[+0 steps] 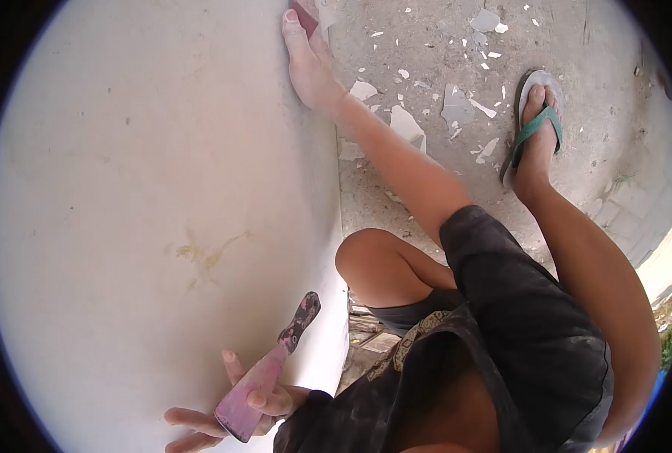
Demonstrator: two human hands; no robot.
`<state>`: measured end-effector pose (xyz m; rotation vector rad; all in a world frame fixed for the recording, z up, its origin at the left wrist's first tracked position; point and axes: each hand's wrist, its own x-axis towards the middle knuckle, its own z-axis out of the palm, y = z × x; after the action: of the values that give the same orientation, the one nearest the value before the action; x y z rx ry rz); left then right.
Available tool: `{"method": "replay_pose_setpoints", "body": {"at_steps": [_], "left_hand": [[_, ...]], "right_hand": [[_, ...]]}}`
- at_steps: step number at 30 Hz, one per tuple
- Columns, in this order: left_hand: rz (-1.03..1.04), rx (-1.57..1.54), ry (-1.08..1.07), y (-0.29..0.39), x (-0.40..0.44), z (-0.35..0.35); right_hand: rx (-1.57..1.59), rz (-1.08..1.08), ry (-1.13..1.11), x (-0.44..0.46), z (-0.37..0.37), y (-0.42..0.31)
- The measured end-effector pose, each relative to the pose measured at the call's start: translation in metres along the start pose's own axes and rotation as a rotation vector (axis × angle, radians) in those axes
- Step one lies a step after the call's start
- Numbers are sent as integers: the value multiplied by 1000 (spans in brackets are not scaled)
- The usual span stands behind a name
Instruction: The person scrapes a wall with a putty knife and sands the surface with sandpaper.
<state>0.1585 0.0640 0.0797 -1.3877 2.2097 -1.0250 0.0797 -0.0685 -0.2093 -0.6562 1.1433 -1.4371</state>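
My left hand (271, 404) is at the lower left by the pale wall, with a putty knife (254, 389) held by its blade between the fingers. The knife's blade is pinkish and worn, and its dark, pink-flecked handle (300, 321) points up and away. Some fingers of that hand spread toward the wall. My right hand (313, 72), dusted white, reaches to the top, at the wall's edge. It grips a dark red flat piece (305, 16) that looks like sandpaper, partly cut off by the frame.
The whitish wall (124, 181) fills the left side and bears a yellowish stain (207, 253). Flaked white chips (407, 124) litter the concrete floor (441, 72). My right foot, in a green-strapped flip-flop (536, 128), stands at the right. My bent knee (370, 260) is close to the wall.
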Motion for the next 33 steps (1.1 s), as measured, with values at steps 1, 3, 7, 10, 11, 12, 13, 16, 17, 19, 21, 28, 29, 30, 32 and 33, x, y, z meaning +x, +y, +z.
{"method": "replay_pose_setpoints", "body": {"at_steps": [1, 3, 7, 10, 11, 12, 13, 16, 17, 19, 21, 28, 29, 30, 32, 33], "left_hand": [[-5, 8, 7, -1, 0, 0], [-17, 3, 12, -3, 2, 2], [-5, -1, 19, -2, 5, 6], [-10, -4, 1, -1, 6, 5], [-11, -8, -2, -1, 6, 4], [-17, -14, 5, -1, 6, 5], [-22, -12, 10, -3, 5, 4], [-31, -22, 15, -7, 5, 2], [-23, -22, 13, -9, 5, -1], [-69, -34, 55, 3, 3, 16], [-130, -51, 114, 19, 1, 30], [-164, -101, 126, 16, -19, 58], [-172, -108, 126, 15, -20, 59], [-176, -111, 123, 15, -21, 60], [-189, -115, 118, 15, -23, 60], [-200, -110, 119, 17, -22, 62]], "right_hand": [[-43, -54, -13, -12, 3, -3], [-137, -233, -66, -101, 26, -7], [-94, -227, -10, -54, 23, -22], [47, -69, 50, 38, -6, -1], [245, 109, -14, 54, -19, 4], [259, 191, 76, 49, -16, 9], [274, 248, 160, 41, -11, 19], [129, 233, 5, -66, 3, 26], [43, 174, -57, -106, 7, 19], [-26, -6, -72, -111, 9, -6], [-241, -164, 36, -91, 19, 4], [238, -76, 125, 81, 11, -4], [277, -18, 104, 85, 1, 17], [219, 53, 106, 66, -2, 12], [95, 50, 103, 11, 1, 13], [34, -48, 88, -31, 11, 26]]}}
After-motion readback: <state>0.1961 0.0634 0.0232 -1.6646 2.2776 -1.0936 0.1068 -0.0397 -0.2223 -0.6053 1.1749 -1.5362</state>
